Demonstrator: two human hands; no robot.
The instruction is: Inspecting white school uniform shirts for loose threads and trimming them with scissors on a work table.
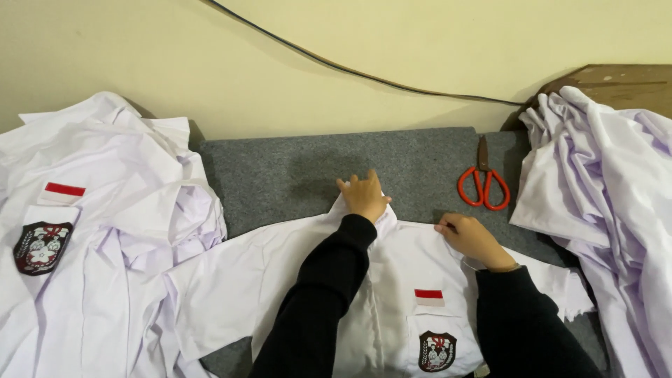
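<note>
Left hand (363, 197) flat, fingers spread, on white cotton badge-pocketed shirt's (280, 280) collar — mid-frame; right hand (473, 239) pinches shoulder seam, just right.

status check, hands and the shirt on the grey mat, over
Left hand flat on the collar of the white shirt. Right hand pinching the shoulder edge. Shirt spread face up on grey mat. Red scissors lie clear.

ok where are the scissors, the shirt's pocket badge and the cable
scissors (484, 186): head view, on the red handles
pocket badge (437, 351): head view, badge centre
cable (364, 73): head view, mid-run on the wall
</note>
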